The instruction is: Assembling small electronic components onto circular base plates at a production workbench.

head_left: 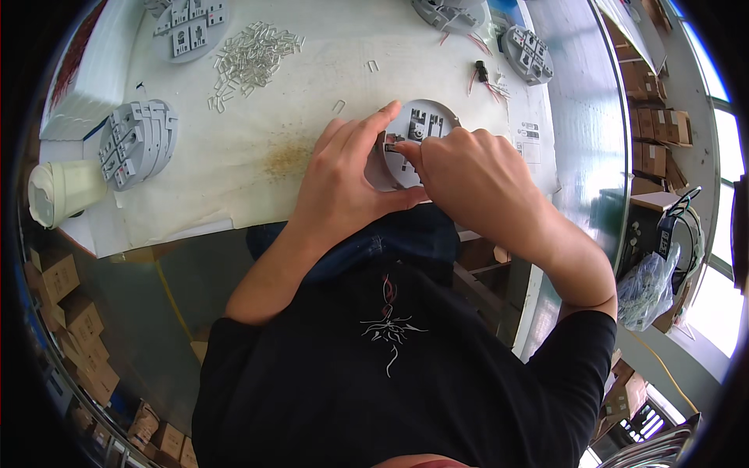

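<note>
Holding the round grey housing (405,129) at its left side, the left hand (341,168) spans the rim, with the forefinger at the upper edge and the thumb at the lower edge, so that the housing is clasped between them. The housing is located above the near edge of the worktable (234,160), in front of the person's torso. The right hand (477,173) lies over the right part of the housing, fingers curled, thumb tip directed at a small copper-coloured part (393,140) near the left rim; whether a component is pinched under the curled fingers cannot be determined. Beyond the left hand lies a single U-shaped clip (339,106); a pair of similar clips (373,66) lies farther out, and a loose pile of clips (256,56) is at the upper left. Right of the housing, a black component (480,72) with red leads rests near another grey unit (528,56). At the far left, a stack of grey units (139,144) stands beside a pale cup (69,193).
</note>
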{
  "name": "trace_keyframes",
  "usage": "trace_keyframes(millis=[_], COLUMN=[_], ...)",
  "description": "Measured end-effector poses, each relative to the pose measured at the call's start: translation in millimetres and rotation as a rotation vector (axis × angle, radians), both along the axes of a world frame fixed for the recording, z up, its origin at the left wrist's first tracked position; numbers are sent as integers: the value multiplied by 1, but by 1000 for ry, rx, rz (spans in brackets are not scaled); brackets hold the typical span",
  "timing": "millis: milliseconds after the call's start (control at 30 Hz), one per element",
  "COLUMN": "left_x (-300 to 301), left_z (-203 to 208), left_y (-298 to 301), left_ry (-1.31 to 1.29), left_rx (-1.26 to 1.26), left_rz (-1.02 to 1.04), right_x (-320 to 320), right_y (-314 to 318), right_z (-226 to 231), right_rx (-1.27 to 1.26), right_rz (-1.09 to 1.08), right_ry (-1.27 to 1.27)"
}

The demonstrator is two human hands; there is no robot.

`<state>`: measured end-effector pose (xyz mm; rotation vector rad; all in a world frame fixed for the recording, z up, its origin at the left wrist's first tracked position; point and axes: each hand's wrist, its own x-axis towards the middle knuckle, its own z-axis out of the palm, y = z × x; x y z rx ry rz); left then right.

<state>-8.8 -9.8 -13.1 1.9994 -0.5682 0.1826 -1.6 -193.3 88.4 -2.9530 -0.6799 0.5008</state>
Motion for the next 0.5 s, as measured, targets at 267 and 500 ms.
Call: trace_keyframes(millis=[267,500], left_x=[-1,8], left_z=[7,9], left_y=[1,22], left_ry=[-13,192], left_rx=[9,-62], left_rz=[20,-196], right_x=[0,-28], right_y=[-11,-49], right_z=[-13,-50], right_rx=[-28,707], right_rz=[42,-62], right_ry=[-4,-135])
